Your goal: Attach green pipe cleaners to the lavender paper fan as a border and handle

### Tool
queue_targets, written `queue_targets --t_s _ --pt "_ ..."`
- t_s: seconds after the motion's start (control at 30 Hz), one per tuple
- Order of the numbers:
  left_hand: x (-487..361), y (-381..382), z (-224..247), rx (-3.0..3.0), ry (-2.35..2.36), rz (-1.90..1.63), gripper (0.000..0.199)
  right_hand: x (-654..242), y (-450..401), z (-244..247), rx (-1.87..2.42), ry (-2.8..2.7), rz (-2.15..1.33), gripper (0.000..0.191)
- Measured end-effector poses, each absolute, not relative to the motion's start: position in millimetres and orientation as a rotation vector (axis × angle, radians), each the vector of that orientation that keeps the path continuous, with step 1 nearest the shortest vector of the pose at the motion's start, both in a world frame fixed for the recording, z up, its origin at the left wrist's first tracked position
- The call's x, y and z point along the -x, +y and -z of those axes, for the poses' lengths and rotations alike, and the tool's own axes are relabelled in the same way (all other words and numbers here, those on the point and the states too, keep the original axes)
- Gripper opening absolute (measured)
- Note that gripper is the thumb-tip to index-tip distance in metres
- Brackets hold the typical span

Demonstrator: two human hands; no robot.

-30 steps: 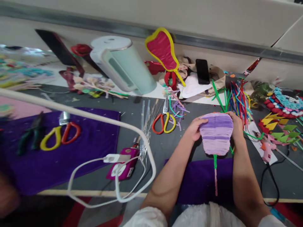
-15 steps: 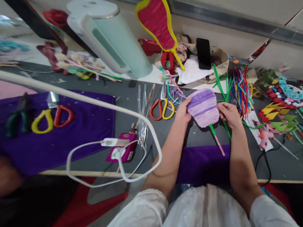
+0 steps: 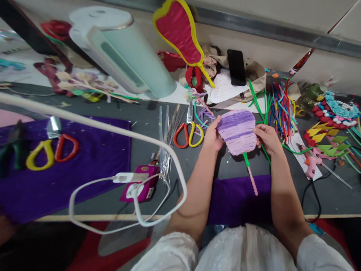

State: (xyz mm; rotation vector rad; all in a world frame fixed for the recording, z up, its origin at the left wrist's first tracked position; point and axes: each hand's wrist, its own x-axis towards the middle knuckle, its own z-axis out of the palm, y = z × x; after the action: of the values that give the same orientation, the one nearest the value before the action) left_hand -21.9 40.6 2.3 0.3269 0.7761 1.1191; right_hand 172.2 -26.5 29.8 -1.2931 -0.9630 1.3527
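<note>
A small hand fan [image 3: 237,132], striped in light and dark purple with a fuzzy pipe-cleaner look, is held up over the table. Its thin handle [image 3: 251,174], green near the head and pink below, points down towards me. My left hand [image 3: 213,135] grips the fan's left edge, thumb on the front and the other fingers mostly hidden behind. At the right edge, the thumb and forefinger of my right hand [image 3: 267,138] pinch the rim. Beneath the handle lies a folded purple cloth [image 3: 239,199].
Scissors [image 3: 188,130] and silvery wire stems [image 3: 170,150] lie left of my arm. Pipe cleaners [image 3: 282,113], a pink glue gun [image 3: 312,165] and its cord are on the right. A white cable [image 3: 158,140] loops across the left foreground, near a mint-green kettle-like container [image 3: 135,56].
The view has shifted slightly, moving the table things left and a little down. My right fingertips have come in onto the fan's right edge; the left hand keeps its hold.
</note>
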Motion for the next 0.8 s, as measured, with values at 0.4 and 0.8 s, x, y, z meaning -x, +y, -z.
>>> queue_targets --t_s 0.4,0.8 --pt "51.9 35.4 -6.2 -1.170 0.969 -0.732 0.030 -193.6 -32.6 -30.9 1.418 -1.318 -1.383 0.024" --pt "31.5 29.9 -1.4 -1.261 0.921 -0.732 0.030 -195.4 -19.4 -8.3 2.038 -1.730 -0.234 0.013"
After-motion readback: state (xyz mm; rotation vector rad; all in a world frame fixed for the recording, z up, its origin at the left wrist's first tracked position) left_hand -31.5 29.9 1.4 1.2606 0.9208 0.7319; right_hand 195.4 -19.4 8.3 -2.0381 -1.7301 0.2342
